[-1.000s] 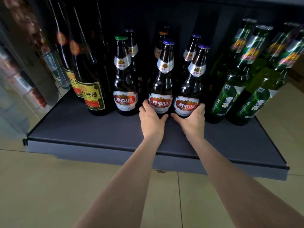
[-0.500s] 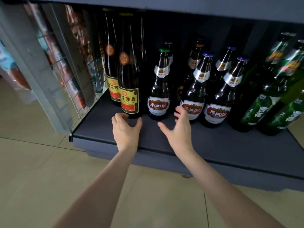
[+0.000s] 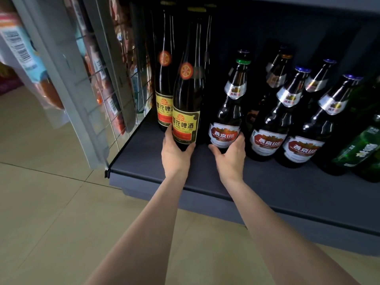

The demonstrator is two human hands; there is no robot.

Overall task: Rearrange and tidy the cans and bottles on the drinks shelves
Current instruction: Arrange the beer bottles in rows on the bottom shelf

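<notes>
Two bare arms reach out over the tan floor (image 3: 51,202) to a low dark shelf (image 3: 267,182).

The left hand (image 3: 174,155) holds the bottom of a tall dark bottle (image 3: 188,95) with a yellow and red label. The thumb is on the left side of the bottle and the fingers curl round its right side. It is hard to tell if the bottle's bottom sits on the shelf, as the hand hides it.

The right hand (image 3: 231,155) holds the bottom of a brown beer bottle (image 3: 230,112) with a green cap and a red and white label. The thumb points left under the label and the fingers wrap the right side. This bottle stands just beside the tall one, with a small dark gap between them.

Right of that hand stand two more brown bottles with blue caps (image 3: 273,124) (image 3: 314,130), close together in the front row. More brown bottles (image 3: 275,75) stand behind them. At the far right edge are green bottles (image 3: 362,149).

Just behind the tall bottle, to the left, stands another tall bottle (image 3: 164,83) with the same yellow label, touching or nearly touching it. More tall dark bottles (image 3: 207,48) stand farther back in the shadow.

Left of the shelf is a wire side panel (image 3: 123,95) and a grey post (image 3: 67,79). Past them hang blurry packets (image 3: 22,46). A shelf above (image 3: 308,5) covers the bottle tops.
</notes>
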